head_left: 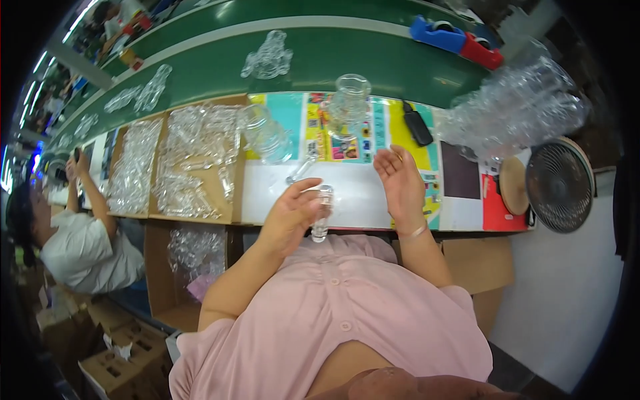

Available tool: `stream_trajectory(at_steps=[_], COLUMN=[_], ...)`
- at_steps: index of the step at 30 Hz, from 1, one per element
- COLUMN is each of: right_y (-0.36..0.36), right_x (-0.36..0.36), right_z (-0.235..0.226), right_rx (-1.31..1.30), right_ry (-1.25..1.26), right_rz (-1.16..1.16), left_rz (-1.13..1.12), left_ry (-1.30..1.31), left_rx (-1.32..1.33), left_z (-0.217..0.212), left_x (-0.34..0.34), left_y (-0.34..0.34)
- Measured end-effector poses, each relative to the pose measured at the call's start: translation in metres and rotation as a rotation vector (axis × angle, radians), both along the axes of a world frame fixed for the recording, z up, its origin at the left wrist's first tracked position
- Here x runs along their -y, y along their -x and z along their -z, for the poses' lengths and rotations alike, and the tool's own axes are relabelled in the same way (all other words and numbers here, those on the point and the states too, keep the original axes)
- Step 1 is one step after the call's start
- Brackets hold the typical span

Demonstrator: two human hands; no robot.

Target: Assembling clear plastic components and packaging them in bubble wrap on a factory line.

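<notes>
My left hand (pixel 288 219) is closed around a small clear glass piece (pixel 321 233) with a narrow lower end, held upright over the near edge of the table. To its right, my right hand (pixel 405 190) is raised with its fingers stretched out and nothing in it. A tall clear glass vessel (pixel 349 107) stands beyond both hands on colourful printed sheets. Left of it is another rounded clear glass vessel (pixel 268 137). A slim clear glass tube (pixel 304 168) lies on the white surface (pixel 267 191) near my left hand.
Cardboard trays (pixel 237 180) of clear glass parts sit to the left, with a co-worker (pixel 83 243) beyond. A black oblong tool (pixel 418 127), clear bundled items (pixel 520 103) and a fan (pixel 559 185) are at the right. Blue (pixel 437 35) and red (pixel 481 53) tape dispensers stand at the back.
</notes>
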State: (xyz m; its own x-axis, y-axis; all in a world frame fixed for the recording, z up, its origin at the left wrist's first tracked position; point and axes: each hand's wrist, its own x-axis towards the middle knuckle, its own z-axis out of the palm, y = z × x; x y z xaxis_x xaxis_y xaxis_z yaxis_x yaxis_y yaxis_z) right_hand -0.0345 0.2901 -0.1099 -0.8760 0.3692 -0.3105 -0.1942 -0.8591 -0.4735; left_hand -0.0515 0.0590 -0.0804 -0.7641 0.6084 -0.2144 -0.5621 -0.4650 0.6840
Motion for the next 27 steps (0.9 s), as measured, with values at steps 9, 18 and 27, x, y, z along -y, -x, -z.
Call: stream_trajectory(at_steps=[9,18,27], right_y=[-0.023,-0.019,-0.03], right_x=[0.039,0.032,0.039], right_z=[0.0,-0.012,-0.038], right_rx=[-0.291,-0.217,-0.34], right_ry=[-0.67,-0.11,-0.316], right_rz=[-0.454,-0.379,-0.33], left_rz=[-0.158,-0.255,-0.43], left_ry=[0.324,1.447,0.177], left_rx=[-0.304,-0.83,-0.637], left_z=[0.01,0.026,-0.013], left_x=[-0.013,0.049,0.031], left_y=[0.005,0.121,0.032])
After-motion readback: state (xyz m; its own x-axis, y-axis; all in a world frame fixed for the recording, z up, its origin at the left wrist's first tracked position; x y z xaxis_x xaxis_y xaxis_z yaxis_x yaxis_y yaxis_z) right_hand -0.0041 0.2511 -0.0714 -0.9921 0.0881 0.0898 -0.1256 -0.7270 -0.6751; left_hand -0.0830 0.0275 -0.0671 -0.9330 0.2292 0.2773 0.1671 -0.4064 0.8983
